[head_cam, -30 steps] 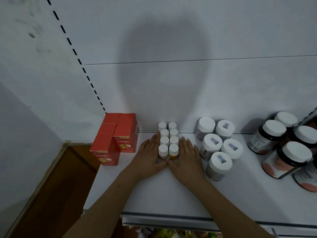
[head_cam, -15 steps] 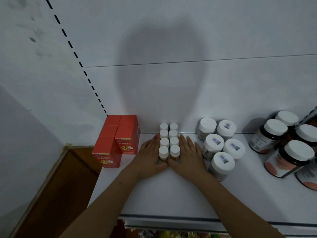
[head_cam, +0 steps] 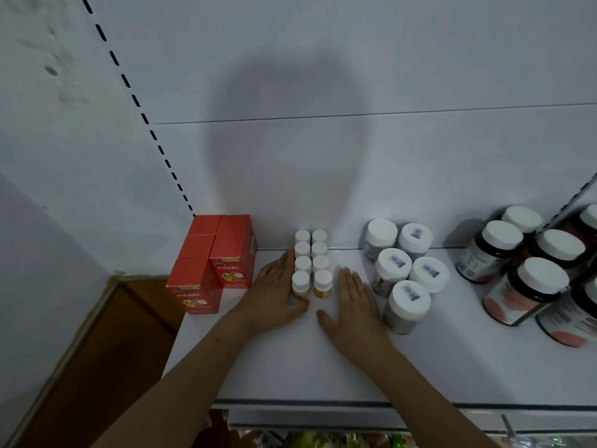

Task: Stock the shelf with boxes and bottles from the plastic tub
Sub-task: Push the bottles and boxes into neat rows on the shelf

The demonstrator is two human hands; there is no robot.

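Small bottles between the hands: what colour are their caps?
White caps on the small bottles; amber bodies below, seen best in the head view.

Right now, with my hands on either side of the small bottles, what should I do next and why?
Probably lift both hands away. The small bottles already stand in two straight rows; the left hand touches them, the right hand lies flat beside them with a gap.

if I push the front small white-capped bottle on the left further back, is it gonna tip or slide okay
The small white-capped amber bottle looks narrow and tall for its base, so a push near the cap would probably tip it. Pushed low, it should slide on the smooth white shelf. It stands close against the bottles behind, so the row likely moves together.
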